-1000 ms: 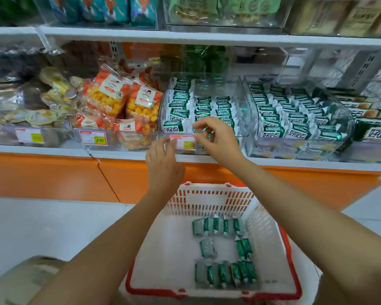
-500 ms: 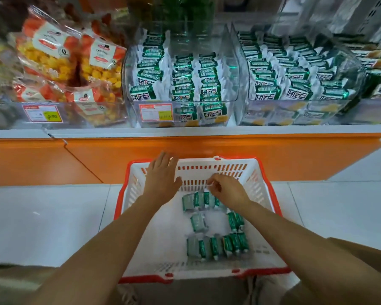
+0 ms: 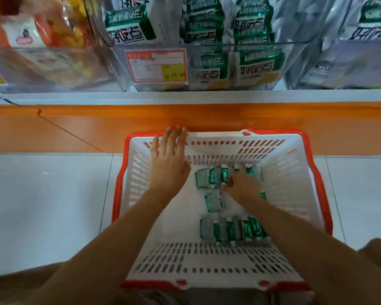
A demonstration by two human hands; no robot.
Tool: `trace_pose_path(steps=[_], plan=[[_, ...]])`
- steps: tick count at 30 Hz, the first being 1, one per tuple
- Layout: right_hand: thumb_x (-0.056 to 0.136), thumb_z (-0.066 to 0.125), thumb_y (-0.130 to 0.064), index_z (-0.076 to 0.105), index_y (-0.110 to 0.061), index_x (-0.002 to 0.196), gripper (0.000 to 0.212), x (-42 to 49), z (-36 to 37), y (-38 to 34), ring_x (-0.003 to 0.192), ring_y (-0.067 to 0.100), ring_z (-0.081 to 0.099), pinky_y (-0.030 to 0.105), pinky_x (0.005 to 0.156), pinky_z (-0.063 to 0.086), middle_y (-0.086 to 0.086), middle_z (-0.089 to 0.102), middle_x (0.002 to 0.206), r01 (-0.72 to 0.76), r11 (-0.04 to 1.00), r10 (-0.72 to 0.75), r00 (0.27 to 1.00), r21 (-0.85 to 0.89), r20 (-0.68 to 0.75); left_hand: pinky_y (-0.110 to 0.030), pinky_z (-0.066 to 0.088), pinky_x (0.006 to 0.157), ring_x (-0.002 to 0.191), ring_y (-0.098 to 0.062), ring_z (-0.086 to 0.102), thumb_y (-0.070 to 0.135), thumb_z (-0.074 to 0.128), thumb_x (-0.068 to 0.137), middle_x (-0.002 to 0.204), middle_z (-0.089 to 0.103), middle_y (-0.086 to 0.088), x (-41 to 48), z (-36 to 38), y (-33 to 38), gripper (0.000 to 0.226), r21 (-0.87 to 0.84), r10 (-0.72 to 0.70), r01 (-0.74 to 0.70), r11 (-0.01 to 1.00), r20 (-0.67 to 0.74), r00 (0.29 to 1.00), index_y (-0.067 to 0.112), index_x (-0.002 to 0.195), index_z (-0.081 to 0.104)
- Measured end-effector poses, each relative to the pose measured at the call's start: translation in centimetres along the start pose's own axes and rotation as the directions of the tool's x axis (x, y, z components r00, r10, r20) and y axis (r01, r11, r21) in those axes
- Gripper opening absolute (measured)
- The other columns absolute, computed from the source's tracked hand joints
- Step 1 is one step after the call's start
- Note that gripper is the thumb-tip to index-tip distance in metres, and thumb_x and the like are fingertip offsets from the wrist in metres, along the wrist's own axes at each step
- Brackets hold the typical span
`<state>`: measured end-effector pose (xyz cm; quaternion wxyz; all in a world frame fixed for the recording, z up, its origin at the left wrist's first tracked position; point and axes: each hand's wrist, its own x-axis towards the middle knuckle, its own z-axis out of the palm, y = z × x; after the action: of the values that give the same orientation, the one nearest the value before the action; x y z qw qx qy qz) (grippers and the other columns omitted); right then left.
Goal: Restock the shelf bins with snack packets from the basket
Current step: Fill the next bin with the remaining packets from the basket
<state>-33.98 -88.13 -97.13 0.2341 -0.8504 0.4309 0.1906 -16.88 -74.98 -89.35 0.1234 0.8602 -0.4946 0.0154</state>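
Your right hand (image 3: 240, 186) is down from bin (image 3: 227, 43) into basket (image 3: 284, 183), seemingly pinching a packet (image 3: 223, 175); left hand (image 3: 169, 160) flat, empty. Next pickup started.

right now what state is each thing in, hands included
left hand, open, fingers straight, by the basket's far wall
right hand, fingers curled on the far packets
far packets, in a row, partly under the right hand
near packets, in a row, untouched
basket, on the floor, partly filled
shelf bin, stocked
price tag, stuck on the bin front
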Motion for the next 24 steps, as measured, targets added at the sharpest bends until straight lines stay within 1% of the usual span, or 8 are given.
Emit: trace_pose_path(steps=[2, 5, 8, 12, 15, 19, 22, 24], plan=[[0.09, 0.062, -0.049, 0.053, -0.016, 0.086, 0.034, 0.8, 0.6, -0.4, 0.066, 0.018, 0.052, 0.027, 0.056, 0.039, 0.0, 0.05, 0.071, -0.028, 0.998, 0.028, 1.0, -0.054, -0.002, -0.052, 0.007, 0.119, 0.147, -0.032, 0.021, 0.023, 0.071, 0.083, 0.155, 0.034, -0.013, 0.0, 0.4, 0.1, 0.083, -0.012, -0.012, 0.012, 1.0, -0.013, 1.0, 0.012, 0.152, 0.026], [0.088, 0.063, -0.053, 0.055, -0.014, 0.094, 0.04, 1.5, 1.4, -0.6, 0.069, 0.02, 0.058, 0.029, 0.057, 0.045, 0.003, 0.058, 0.078, -0.046, 0.99, 0.045, 0.999, -0.135, -0.015, -0.053, 0.008, 0.119, 0.148, -0.031, 0.02, 0.023, 0.07, 0.084, 0.156, 0.033, -0.012, -0.2, 0.8, 0.0, 0.082, -0.023, -0.014, 0.013, 1.0, -0.028, 1.0, 0.012, 0.153, 0.025], [0.091, 0.062, -0.046, 0.054, -0.014, 0.093, 0.032, 1.7, 1.9, -0.1, 0.079, 0.023, 0.065, 0.029, 0.058, 0.045, 0.002, 0.054, 0.075, -0.051, 0.982, 0.046, 0.998, -0.184, -0.03, -0.054, 0.008, 0.118, 0.147, -0.031, 0.02, 0.023, 0.071, 0.084, 0.155, 0.034, -0.012, -0.2, 0.9, -0.2, 0.082, -0.036, -0.008, 0.007, 0.999, -0.036, 0.999, 0.013, 0.152, 0.025], [0.092, 0.061, -0.043, 0.058, -0.012, 0.088, 0.031, 1.7, 1.5, 0.6, 0.076, 0.024, 0.065, 0.027, 0.057, 0.041, 0.004, 0.058, 0.074, -0.048, 0.989, 0.04, 0.998, -0.143, -0.055, -0.053, 0.005, 0.118, 0.148, -0.031, 0.018, 0.022, 0.072, 0.083, 0.156, 0.033, -0.012, -0.1, 1.0, -0.2, 0.083, -0.033, -0.011, 0.011, 0.999, -0.022, 1.0, 0.012, 0.153, 0.026], [0.091, 0.063, -0.035, 0.047, -0.016, 0.079, 0.027, 1.3, 0.6, 1.3, 0.063, 0.02, 0.051, 0.026, 0.056, 0.036, -0.001, 0.043, 0.062, 0.003, 1.0, -0.007, 0.99, -0.031, -0.138, -0.053, 0.004, 0.118, 0.148, -0.031, 0.017, 0.022, 0.071, 0.084, 0.156, 0.032, -0.012, -0.2, 0.9, -0.1, 0.084, -0.029, -0.02, 0.02, 0.999, 0.0, 1.0, 0.012, 0.153, 0.025], [0.088, 0.066, -0.021, 0.041, -0.014, 0.069, 0.032, 0.2, -1.5, 2.3, 0.054, 0.014, 0.041, 0.028, 0.052, 0.031, 0.0, 0.038, 0.057, 0.11, 0.962, -0.066, 0.981, 0.248, -0.18, -0.053, 0.005, 0.118, 0.149, -0.032, 0.016, 0.022, 0.069, 0.086, 0.157, 0.03, -0.013, -0.3, 0.2, 0.3, 0.083, -0.066, -0.029, 0.032, 0.997, 0.043, 0.999, 0.01, 0.154, 0.023], [0.087, 0.067, -0.01, 0.046, -0.008, 0.072, 0.026, -0.8, -3.3, 2.6, 0.055, 0.013, 0.042, 0.028, 0.057, 0.036, 0.001, 0.042, 0.059, 0.185, 0.863, -0.099, 0.975, 0.47, -0.201, -0.049, 0.002, 0.119, 0.15, -0.032, 0.013, 0.025, 0.065, 0.089, 0.159, 0.026, -0.014, -0.4, -0.6, 0.7, 0.081, -0.08, -0.041, 0.047, 0.996, 0.069, 0.997, 0.009, 0.155, 0.021], [0.088, 0.065, -0.002, 0.047, -0.005, 0.072, 0.025, -1.9, -4.9, 2.3, 0.06, 0.016, 0.051, 0.031, 0.062, 0.045, 0.002, 0.048, 0.06, 0.238, 0.731, -0.113, 0.966, 0.639, -0.232, -0.047, 0.005, 0.12, 0.148, -0.033, 0.016, 0.027, 0.063, 0.092, 0.157, 0.028, -0.014, -0.5, -1.6, 1.5, 0.075, -0.108, -0.062, 0.07, 0.992, 0.079, 0.995, 0.008, 0.153, 0.025]])
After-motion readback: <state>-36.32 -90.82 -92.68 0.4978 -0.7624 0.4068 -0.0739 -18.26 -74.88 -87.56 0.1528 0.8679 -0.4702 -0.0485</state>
